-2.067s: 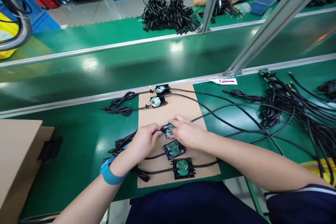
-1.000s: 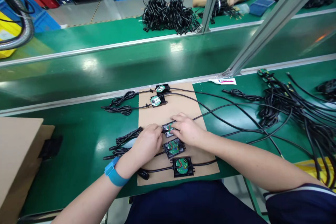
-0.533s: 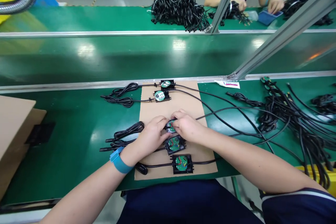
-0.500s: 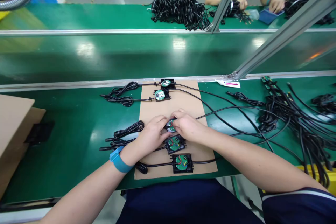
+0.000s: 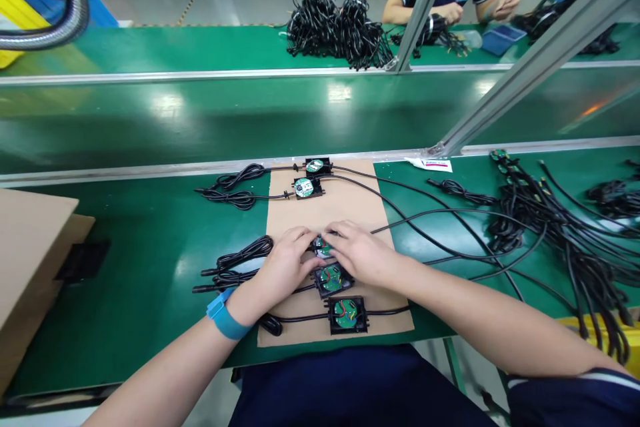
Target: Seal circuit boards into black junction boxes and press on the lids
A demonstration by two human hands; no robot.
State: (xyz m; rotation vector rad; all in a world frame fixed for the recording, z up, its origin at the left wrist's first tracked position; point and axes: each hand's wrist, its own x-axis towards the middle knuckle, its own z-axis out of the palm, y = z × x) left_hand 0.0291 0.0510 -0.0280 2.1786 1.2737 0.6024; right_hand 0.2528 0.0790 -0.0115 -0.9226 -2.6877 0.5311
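Note:
Between my two hands is a round green circuit board (image 5: 323, 247) in a black housing, partly covered by my fingers. My left hand (image 5: 290, 257) is closed on its left side, thumb and fingers at the edge. From the right, my right hand (image 5: 357, 250) presses its fingers on the same board. Just below lies a second board in a black case (image 5: 331, 278), slightly tilted. Nearest me sits a third cased board (image 5: 346, 314) with red wires and a cable out each side. All rest on a cardboard sheet (image 5: 295, 217).
Two more cased boards (image 5: 306, 187) lie at the sheet's far end. Coiled black cables (image 5: 240, 257) are on the left, a large cable bundle (image 5: 530, 207) on the right. A cardboard box (image 5: 30, 240) stands left; a metal post (image 5: 530, 53) slants at right. A co-worker sits across.
The view has tilted up slightly. My hands stay at the same board, with the right fingers shifted a little over it. Across the bench, the co-worker's hand has lifted from the blue tray.

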